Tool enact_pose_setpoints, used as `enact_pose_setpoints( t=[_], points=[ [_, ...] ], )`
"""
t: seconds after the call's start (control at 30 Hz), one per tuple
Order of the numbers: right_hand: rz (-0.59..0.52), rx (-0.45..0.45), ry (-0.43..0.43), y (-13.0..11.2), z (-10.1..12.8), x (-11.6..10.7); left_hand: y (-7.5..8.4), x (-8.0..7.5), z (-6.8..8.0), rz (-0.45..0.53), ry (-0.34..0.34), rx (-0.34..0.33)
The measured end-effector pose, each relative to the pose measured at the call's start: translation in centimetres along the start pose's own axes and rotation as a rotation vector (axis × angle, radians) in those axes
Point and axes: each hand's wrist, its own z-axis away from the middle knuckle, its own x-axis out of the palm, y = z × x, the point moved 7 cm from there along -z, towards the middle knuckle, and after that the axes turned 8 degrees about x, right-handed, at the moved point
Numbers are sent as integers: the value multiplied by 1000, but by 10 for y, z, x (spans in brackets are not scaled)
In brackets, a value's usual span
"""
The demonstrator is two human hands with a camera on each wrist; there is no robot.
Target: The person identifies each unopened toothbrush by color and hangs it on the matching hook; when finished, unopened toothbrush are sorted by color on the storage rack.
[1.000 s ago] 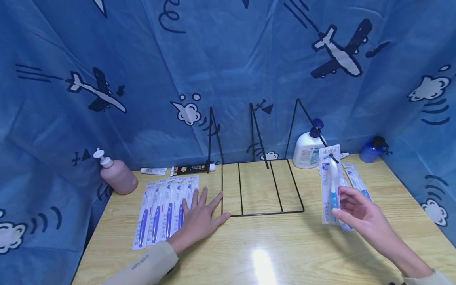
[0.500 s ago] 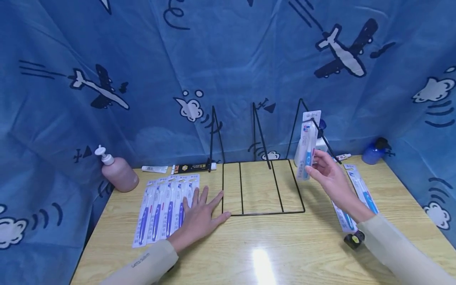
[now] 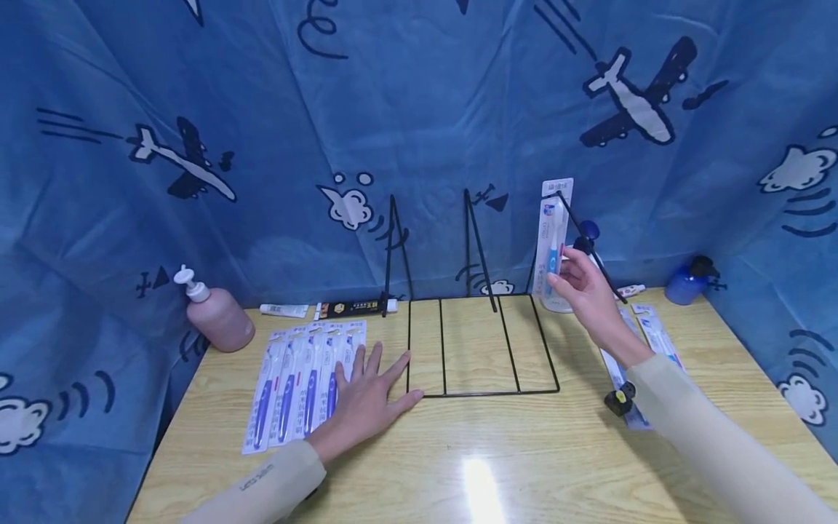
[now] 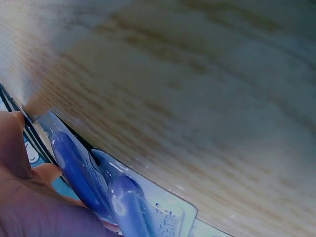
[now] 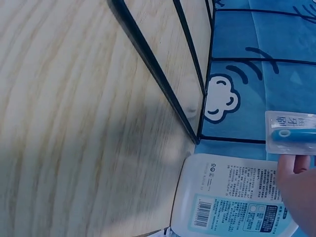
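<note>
My right hand (image 3: 589,295) pinches a packaged toothbrush (image 3: 555,247) with a blue handle, upright at the right arm of a black wire rack (image 3: 484,394). The tip of that arm overlaps the top of the pack. In the right wrist view, the pack's lower end (image 5: 296,136) shows just above my fingers. My left hand (image 3: 368,399) lies with fingers spread at the rack's left front corner, partly over a row of packaged purple toothbrushes (image 3: 310,393). Purple handles (image 4: 79,168) appear beside it in the left wrist view.
A white bottle (image 5: 232,197) stands behind my right hand. More blue toothbrush packs (image 3: 657,331) lie at right, near a small blue bottle (image 3: 686,286). At left are a pink pump bottle (image 3: 220,322), a black toothpaste tube (image 3: 350,310) and a white tube (image 3: 284,311).
My right hand has carried the toothbrush pack leftward and up from the right side of the table to the rack's right arm. My left hand has stayed in place.
</note>
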Motion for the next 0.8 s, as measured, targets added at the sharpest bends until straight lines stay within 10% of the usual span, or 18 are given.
enact_pose_setpoints(
  t=[0.47, 0.8],
  points=[
    [-240, -59, 0, -21, 2, 0, -2, 1, 0, 26, 13, 8],
    [-191, -92, 71, -36, 37, -43, 0, -2, 0, 30, 17, 22]
  ],
)
